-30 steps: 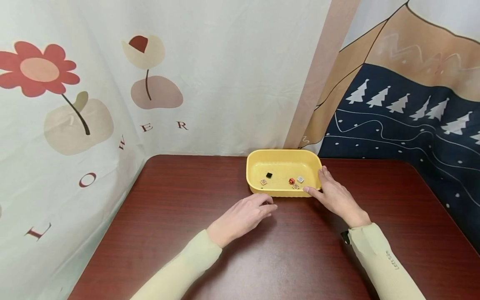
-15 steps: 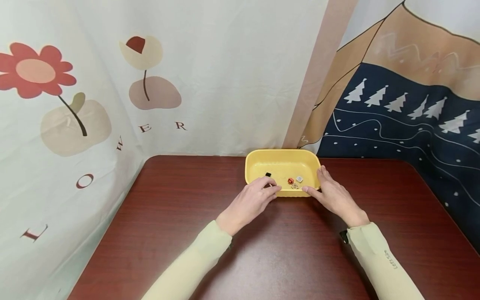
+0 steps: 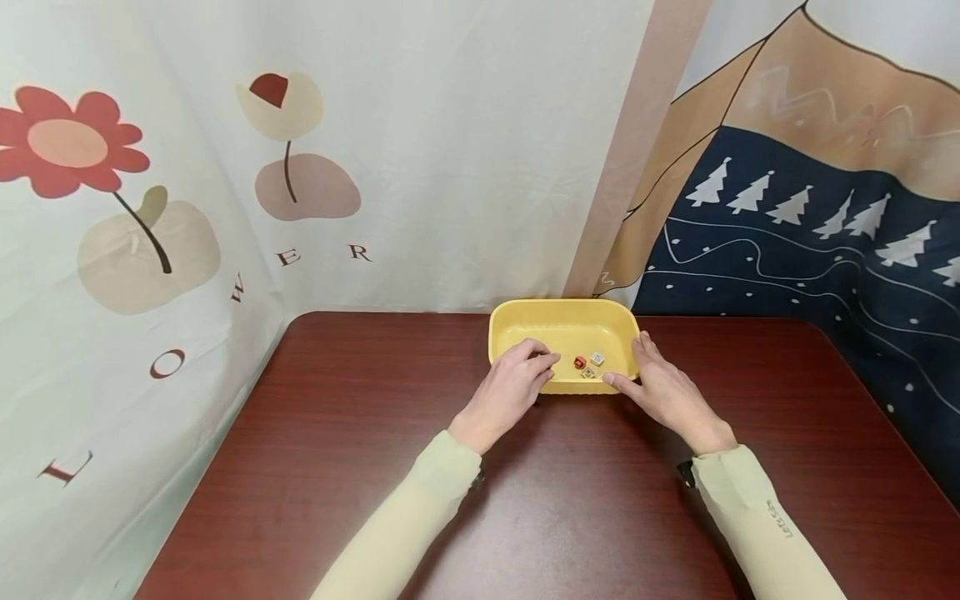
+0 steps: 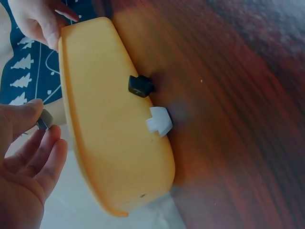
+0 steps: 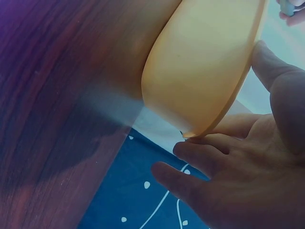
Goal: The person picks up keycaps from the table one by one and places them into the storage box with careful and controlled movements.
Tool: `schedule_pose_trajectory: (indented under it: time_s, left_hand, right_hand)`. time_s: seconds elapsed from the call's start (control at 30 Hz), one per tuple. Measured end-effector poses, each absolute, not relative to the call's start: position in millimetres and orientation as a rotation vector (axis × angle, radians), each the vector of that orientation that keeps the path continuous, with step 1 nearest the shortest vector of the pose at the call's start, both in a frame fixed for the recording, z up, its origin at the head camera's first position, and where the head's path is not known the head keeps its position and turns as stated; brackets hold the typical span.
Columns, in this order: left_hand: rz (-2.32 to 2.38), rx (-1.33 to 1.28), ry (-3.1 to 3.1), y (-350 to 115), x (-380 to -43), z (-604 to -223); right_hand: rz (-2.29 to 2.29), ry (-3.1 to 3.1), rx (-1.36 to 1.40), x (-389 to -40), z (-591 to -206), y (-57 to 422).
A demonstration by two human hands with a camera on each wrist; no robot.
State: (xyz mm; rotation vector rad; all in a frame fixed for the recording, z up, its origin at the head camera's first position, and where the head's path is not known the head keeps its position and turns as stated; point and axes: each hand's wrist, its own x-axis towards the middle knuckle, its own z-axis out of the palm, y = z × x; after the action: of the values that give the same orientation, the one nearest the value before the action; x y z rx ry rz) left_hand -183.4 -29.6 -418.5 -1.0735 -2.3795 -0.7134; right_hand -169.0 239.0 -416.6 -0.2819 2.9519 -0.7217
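My left hand (image 3: pixel 507 382) is over the front left part of a yellow plastic bin (image 3: pixel 562 306). In the left wrist view, thumb and fingertips pinch a small grey-black piece (image 4: pixel 45 119), its exact kind unclear. My right hand (image 3: pixel 670 393) rests against the bin's right end, thumb at the front rim and fingers fairly straight along the end wall. Inside the bin lie a small red piece (image 3: pixel 580 362), a white piece (image 3: pixel 597 359) and a beige piece (image 3: pixel 588 373). The bin's left inside is partly hidden by my left hand.
A small black piece (image 4: pixel 140 86) and a white piece (image 4: pixel 160 121) with a stub lie against the bin's outer front wall on the dark red table (image 3: pixel 360 400). Behind stands a pale curtain (image 3: pixel 450 167) with printed flowers, plus a navy panel with trees (image 3: pixel 810 242).
My left hand has moved from in front of the bin up and over its front rim into the left part, covering the black and beige pieces there. My right hand stays on the bin.
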Motion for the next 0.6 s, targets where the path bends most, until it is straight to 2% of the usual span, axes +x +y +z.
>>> schedule_pose_trajectory:
  time_s: [0.6]
  left_hand:
    - [-0.684,-0.906,-2.609,-14,-199,-420]
  right_hand:
    - [-0.724,2.952,-0.288,-169,-416,239]
